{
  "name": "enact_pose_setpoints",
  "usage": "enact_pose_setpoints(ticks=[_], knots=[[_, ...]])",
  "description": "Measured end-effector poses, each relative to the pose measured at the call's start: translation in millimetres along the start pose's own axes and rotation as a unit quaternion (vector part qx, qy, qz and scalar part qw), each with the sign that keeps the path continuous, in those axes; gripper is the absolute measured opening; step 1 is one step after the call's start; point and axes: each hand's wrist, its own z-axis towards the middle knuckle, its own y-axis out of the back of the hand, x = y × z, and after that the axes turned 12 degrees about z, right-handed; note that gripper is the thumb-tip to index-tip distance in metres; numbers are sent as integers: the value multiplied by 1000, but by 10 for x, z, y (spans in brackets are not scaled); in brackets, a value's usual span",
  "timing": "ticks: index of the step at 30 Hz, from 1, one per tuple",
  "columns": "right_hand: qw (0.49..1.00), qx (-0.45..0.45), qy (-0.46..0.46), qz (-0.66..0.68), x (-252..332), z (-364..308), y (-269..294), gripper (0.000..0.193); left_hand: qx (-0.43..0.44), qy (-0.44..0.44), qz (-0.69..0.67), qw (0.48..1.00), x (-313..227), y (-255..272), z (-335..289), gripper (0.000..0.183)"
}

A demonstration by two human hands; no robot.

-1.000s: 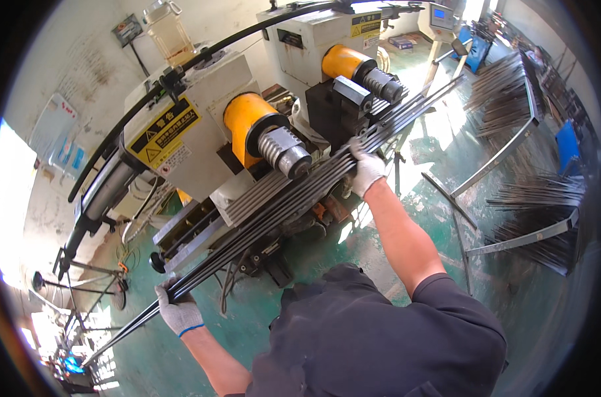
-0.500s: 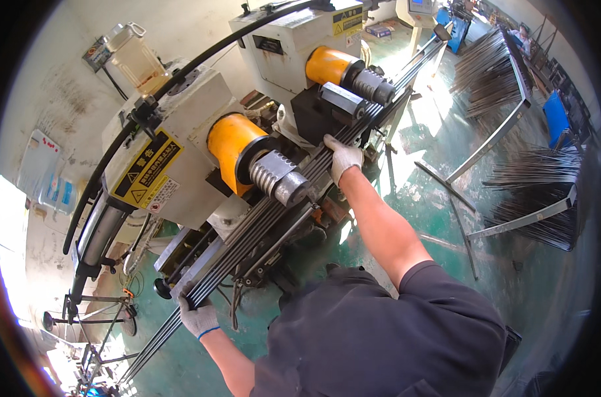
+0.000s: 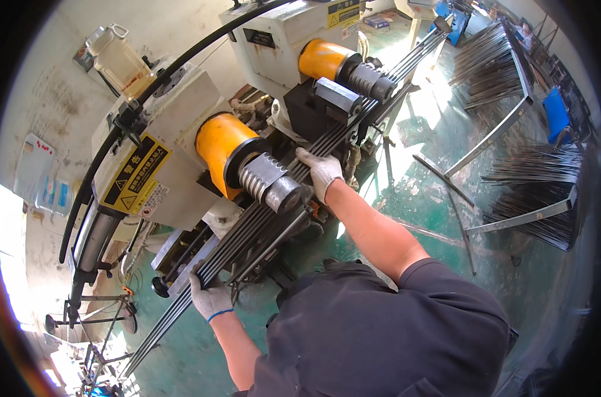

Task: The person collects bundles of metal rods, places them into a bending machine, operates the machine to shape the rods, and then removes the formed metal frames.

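A bundle of several long thin metal rods (image 3: 242,233) runs slantwise from the lower left to the upper right, along the front of a machine. My left hand (image 3: 211,299), in a pale knit glove with a blue cuff edge, grips the bundle at its lower left part. Farther up, just right of the nearer ridged roller (image 3: 267,180), my right hand (image 3: 323,173) wears the same kind of glove and holds the rods from the near side. The fingertips of both hands are partly hidden by the rods.
Two orange cylindrical housings (image 3: 226,147) with ridged metal rollers jut from the pale machine bodies (image 3: 161,116). A black hose (image 3: 181,66) arches over them. To the right, angled metal racks (image 3: 495,135) carry dense bundles of thin rods (image 3: 535,165). A plastic jug (image 3: 120,63) stands atop the nearer machine.
Both gloved hands have come closer together along the rods: the left has moved up and right, the right down and left. The view has shifted slightly.
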Motion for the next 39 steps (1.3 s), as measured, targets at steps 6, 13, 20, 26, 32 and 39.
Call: enact_pose_setpoints(ticks=[6,13,20,26,32,39], knots=[[987,122,1,104,26,292,112,52,-5,69,-13,998,-54,-58,-44,32],[977,157,67,127,302,396,230,36,-101,-6,-83,991,-635,856,233,30],[992,95,3,81,-26,161,76,39,-112,-17,4,994,-475,815,234,33],[967,178,-90,160,-141,-188,9,35,-36,6,-52,998,-66,311,59,29],[963,245,98,60,-300,81,129,34,-63,6,-96,993,-251,247,-57,28],[978,159,37,128,-16,968,236,41,-82,-42,-76,993,-580,1090,-41,29]])
